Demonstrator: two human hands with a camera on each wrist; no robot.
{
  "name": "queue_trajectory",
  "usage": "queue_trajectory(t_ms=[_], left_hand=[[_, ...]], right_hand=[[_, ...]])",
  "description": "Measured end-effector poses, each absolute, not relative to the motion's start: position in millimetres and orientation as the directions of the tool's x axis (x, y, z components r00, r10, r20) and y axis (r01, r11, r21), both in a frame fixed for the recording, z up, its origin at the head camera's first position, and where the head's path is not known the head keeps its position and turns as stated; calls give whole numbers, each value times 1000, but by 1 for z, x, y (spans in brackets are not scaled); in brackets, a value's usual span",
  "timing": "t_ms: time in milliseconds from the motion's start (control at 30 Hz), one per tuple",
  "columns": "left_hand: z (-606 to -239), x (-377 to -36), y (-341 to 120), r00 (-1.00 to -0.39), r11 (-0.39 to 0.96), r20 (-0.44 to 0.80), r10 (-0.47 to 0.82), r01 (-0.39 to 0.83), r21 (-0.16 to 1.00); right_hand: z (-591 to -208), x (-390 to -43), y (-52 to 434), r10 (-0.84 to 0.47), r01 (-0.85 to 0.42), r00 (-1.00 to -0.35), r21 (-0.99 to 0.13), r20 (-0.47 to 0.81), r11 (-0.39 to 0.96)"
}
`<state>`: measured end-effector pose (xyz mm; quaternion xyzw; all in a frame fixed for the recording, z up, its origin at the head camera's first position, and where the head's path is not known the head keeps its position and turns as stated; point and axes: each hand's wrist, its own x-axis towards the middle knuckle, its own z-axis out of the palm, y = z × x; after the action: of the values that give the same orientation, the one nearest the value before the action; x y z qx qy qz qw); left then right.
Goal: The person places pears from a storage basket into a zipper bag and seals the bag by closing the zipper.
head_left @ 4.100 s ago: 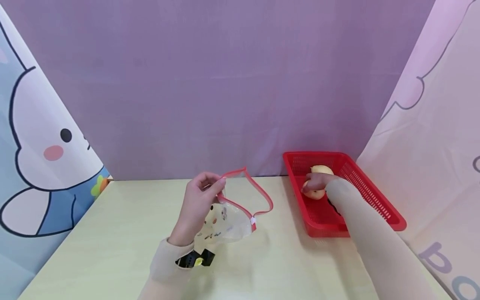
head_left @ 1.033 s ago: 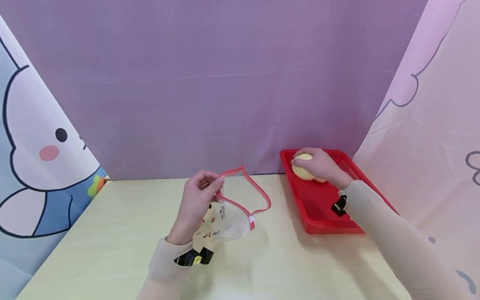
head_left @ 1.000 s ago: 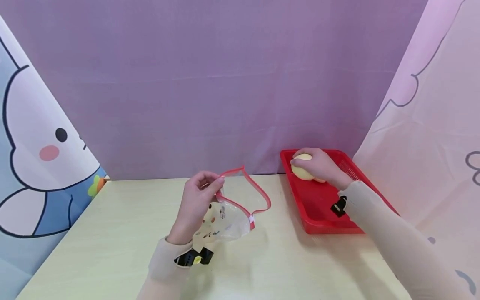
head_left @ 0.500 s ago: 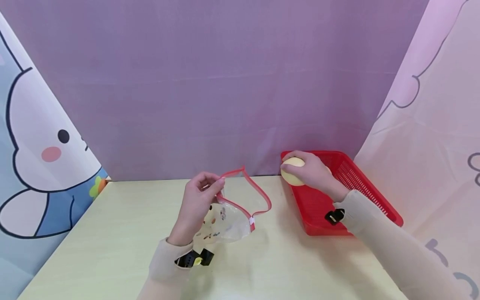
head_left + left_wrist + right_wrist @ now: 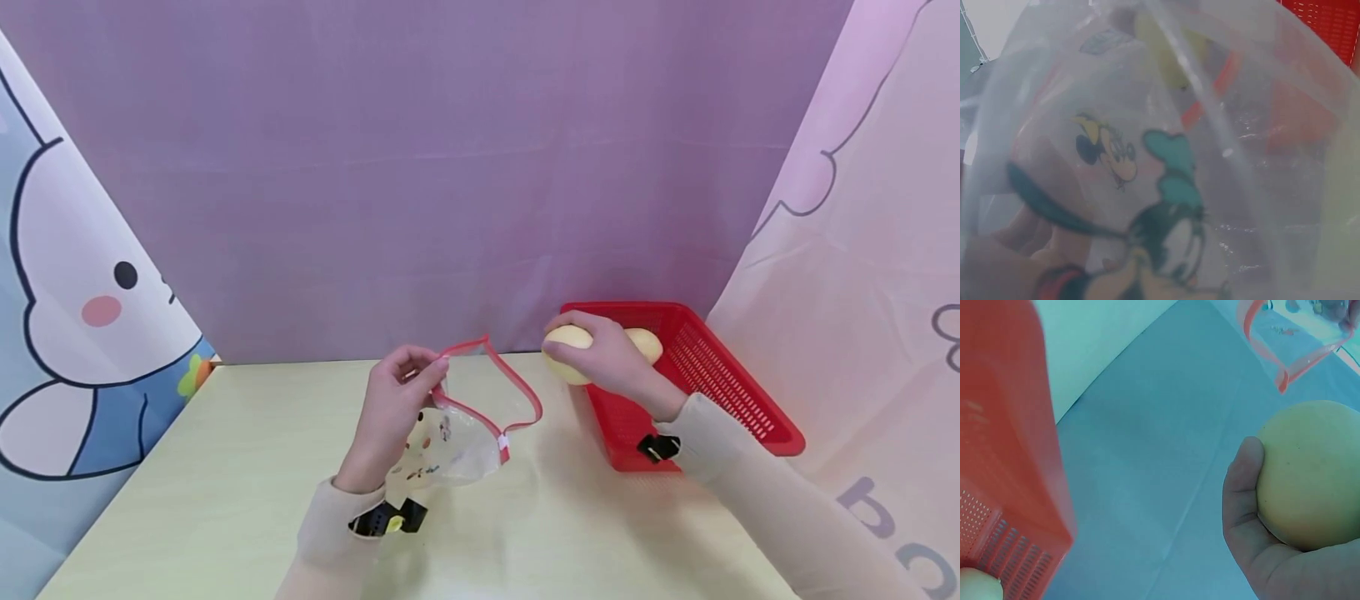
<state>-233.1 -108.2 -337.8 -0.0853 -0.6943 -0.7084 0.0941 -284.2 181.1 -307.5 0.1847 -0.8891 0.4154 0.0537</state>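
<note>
My left hand (image 5: 390, 408) pinches one side of the bag (image 5: 465, 446) between thumb and fingers. I think I pinch it there because the bag is thin and floppy, and without a grip its mouth might fall shut. The red edge (image 5: 517, 380) makes a wide loop, with a small white slider (image 5: 503, 442) at the near corner. I can't tell if the bottom of the bag touches the table (image 5: 225, 458).

My right hand (image 5: 611, 358) holds a round yellow fruit (image 5: 1310, 475), with my thumb on one side and my fingers curled around the other. It looks smooth and fat, so it probably needs a hold from both sides so it won't slip. I have it in the air by the left edge of the red basket (image 5: 622, 454), apart from the bag.

The basket sits on the right of the table, with little holes in its sides. One more fruit (image 5: 643, 343) lies inside, near the back. The bag is see-through with cartoon pictures on it. I see no fruit in it, but my hand hides some of it, so I can't be sure.
</note>
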Motion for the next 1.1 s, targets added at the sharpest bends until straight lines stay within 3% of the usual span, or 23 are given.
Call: queue_trajectory(t_ms=[600, 1100], left_hand=[[-338, -233, -109, -970, -4, 242, -15, 242, 970], [-338, -233, -109, -969, -2, 245, -13, 246, 969]], right_hand=[[-314, -266, 148, -349, -425, -896, -759, 274, 494], [-320, -258, 128, -430, -528, -844, -635, 320, 564]])
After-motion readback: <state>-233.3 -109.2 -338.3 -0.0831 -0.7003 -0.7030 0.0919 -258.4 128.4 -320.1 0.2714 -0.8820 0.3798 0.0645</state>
